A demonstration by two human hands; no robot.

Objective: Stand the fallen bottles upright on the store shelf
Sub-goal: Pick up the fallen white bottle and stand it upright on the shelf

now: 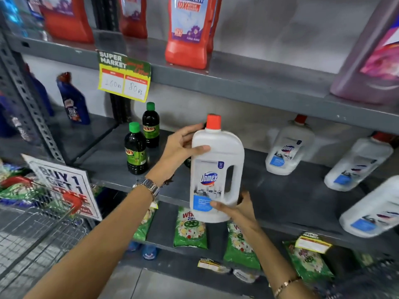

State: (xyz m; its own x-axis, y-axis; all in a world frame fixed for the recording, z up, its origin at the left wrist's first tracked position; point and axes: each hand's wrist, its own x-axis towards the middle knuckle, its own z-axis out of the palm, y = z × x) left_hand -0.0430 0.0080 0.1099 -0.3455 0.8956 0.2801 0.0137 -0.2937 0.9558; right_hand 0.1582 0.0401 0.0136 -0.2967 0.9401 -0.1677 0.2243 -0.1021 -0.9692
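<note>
Both hands [180,147] [241,209] grip upright white bottle [216,169] above shelf [280,203].

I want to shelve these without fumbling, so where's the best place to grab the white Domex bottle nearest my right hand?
Take that white Domex bottle by its wide body just below the red cap, coming from the front. It leans back and to the right, its label facing you.

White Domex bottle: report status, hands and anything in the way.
Both hands on white Domex bottle: left hand at shoulder, right hand at base. Bottle upright, held at middle shelf front. Two green-capped dark bottles stand left, apart.
</note>
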